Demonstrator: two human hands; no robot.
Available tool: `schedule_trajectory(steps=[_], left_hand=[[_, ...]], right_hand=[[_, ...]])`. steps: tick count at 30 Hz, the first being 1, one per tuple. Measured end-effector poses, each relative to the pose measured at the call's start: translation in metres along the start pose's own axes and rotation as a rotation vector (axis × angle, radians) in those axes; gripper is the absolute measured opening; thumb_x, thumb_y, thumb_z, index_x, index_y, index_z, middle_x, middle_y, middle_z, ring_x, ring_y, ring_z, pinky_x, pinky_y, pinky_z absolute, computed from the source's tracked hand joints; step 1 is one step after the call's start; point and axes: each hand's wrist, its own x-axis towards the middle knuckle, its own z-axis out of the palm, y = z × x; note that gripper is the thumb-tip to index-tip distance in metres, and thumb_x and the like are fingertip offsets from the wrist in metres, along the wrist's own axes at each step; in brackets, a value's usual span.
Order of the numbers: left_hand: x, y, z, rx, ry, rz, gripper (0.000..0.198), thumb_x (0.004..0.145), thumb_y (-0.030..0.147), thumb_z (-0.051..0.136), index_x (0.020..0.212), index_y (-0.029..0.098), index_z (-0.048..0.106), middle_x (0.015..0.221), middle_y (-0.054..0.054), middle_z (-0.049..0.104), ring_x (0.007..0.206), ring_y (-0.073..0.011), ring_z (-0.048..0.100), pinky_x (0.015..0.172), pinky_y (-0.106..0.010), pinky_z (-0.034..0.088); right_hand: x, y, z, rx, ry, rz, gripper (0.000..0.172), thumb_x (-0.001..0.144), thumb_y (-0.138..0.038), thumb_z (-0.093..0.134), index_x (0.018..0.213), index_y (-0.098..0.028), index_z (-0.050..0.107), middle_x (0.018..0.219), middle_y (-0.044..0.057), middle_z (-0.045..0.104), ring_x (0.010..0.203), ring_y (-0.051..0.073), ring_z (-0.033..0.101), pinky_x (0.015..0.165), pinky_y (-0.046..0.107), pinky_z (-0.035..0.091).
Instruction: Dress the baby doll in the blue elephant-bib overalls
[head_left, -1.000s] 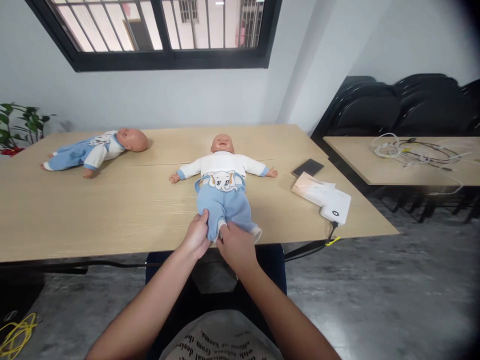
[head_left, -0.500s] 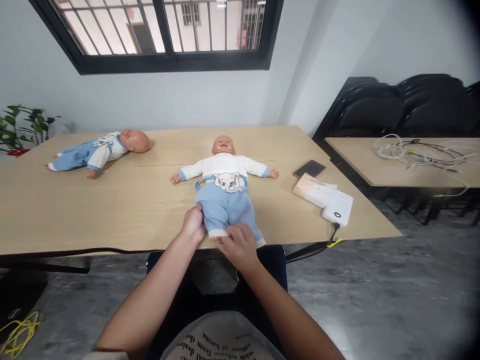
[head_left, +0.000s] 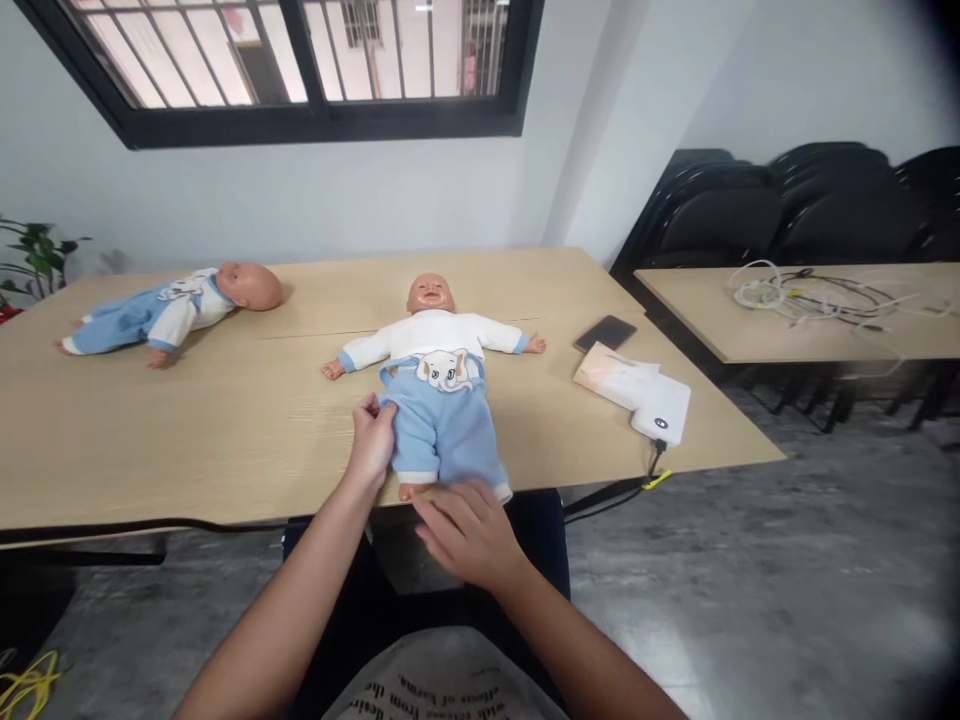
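The doll point(head_left: 433, 333) lies face-up on the table point(head_left: 262, 430); the step in hand looks like straightening its trousers point(head_left: 469, 425); the next move seems to call for tugging the cuff point(head_left: 504, 492) partly behind the right hand point(head_left: 474, 535), fingers spread; the left hand point(head_left: 373, 438) curls against the trousers, grip unclear; right of the doll, a phone point(head_left: 604, 334) and power bank point(head_left: 663, 412) block nothing; left, a second doll point(head_left: 180, 312).

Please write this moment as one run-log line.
left hand: at blue trousers; right hand: blurred, near foot; doll: face-up on table; second doll: farther left
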Motion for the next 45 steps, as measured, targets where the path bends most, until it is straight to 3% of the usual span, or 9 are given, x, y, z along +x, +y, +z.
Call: schedule_trajectory(steps=[5,8,10,12,18,24,32,40,45], left_hand=[[-0.037,0.017,-0.016,0.558,-0.013,0.451,0.05,0.089,0.03,0.067,0.135,0.021,0.048,0.147,-0.017,0.048,0.142,-0.0305,0.043,0.12,-0.047,0.032],[-0.065,0.033,-0.01,0.849,-0.346,0.694,0.024,0.095,0.028,0.058,0.118,0.023,0.063,0.126,-0.013,0.064,0.127,-0.0322,0.053,0.116,-0.049,0.034],[-0.077,0.037,-0.001,0.974,-0.614,0.732,0.025,0.097,0.028,0.055,0.119,0.026,0.068,0.122,-0.012,0.068,0.122,-0.0331,0.057,0.111,-0.049,0.037],[-0.081,0.034,0.008,1.056,-0.697,0.737,0.036,0.099,0.028,0.053,0.132,0.026,0.065,0.13,-0.014,0.066,0.126,-0.035,0.055,0.11,-0.051,0.037],[-0.066,0.021,0.027,1.052,-0.592,0.669,0.038,0.1,0.026,0.048,0.135,0.024,0.062,0.142,-0.017,0.06,0.133,-0.0346,0.053,0.116,-0.05,0.031],[-0.057,0.019,0.04,0.721,-0.429,0.473,0.039,0.082,0.034,0.076,0.118,0.019,0.069,0.117,-0.02,0.071,0.128,-0.0396,0.058,0.118,-0.047,0.028],[-0.048,0.016,0.057,0.778,-0.379,0.343,0.026,0.079,0.04,0.079,0.085,0.022,0.06,0.082,-0.014,0.07,0.122,-0.0439,0.062,0.117,-0.051,0.026],[-0.047,0.014,0.057,1.03,-0.37,0.472,0.019,0.091,0.038,0.066,0.091,0.021,0.058,0.078,-0.015,0.07,0.095,-0.0402,0.071,0.108,-0.052,0.036],[-0.044,0.016,0.055,1.149,-0.392,0.524,0.016,0.098,0.035,0.055,0.098,0.02,0.059,0.085,-0.016,0.071,0.091,-0.0367,0.07,0.1,-0.048,0.041]], right_hand=[[-0.07,-0.004,-0.019,0.133,0.182,0.357,0.019,0.094,-0.015,0.049,0.088,-0.02,0.067,0.075,0.004,0.066,0.07,0.018,0.059,0.068,0.032,0.046],[-0.085,-0.001,-0.012,0.029,0.054,0.6,0.024,0.098,-0.014,0.05,0.106,-0.017,0.073,0.075,0.003,0.068,0.066,0.015,0.061,0.064,0.029,0.044],[-0.079,0.002,-0.005,-0.015,-0.011,0.635,0.028,0.101,-0.017,0.05,0.116,-0.016,0.074,0.074,0.002,0.069,0.061,0.014,0.062,0.06,0.027,0.041],[-0.065,0.005,-0.001,-0.044,-0.033,0.661,0.029,0.101,-0.019,0.05,0.116,-0.017,0.075,0.074,0.002,0.072,0.058,0.013,0.062,0.058,0.027,0.039],[-0.034,0.01,-0.002,-0.096,-0.046,0.621,0.024,0.1,-0.026,0.054,0.093,-0.02,0.076,0.064,0.001,0.071,0.058,0.013,0.063,0.064,0.027,0.038],[-0.033,0.011,0.002,-0.249,-0.233,0.776,0.023,0.098,-0.026,0.058,0.081,-0.02,0.072,0.065,0.003,0.072,0.054,0.014,0.061,0.056,0.031,0.025],[0.0,0.022,0.0,-0.178,-0.549,0.852,0.022,0.097,-0.036,0.061,0.09,-0.018,0.072,0.076,0.009,0.076,0.064,0.021,0.069,0.056,0.03,0.026],[0.004,0.021,0.011,-0.226,-0.312,0.899,0.013,0.086,-0.033,0.071,0.084,-0.02,0.072,0.095,0.011,0.071,0.078,0.021,0.065,0.059,0.03,0.04],[0.005,0.028,0.002,-0.068,-0.164,0.86,0.012,0.081,-0.023,0.07,0.089,-0.015,0.072,0.114,0.016,0.063,0.102,0.028,0.061,0.087,0.036,0.051]])
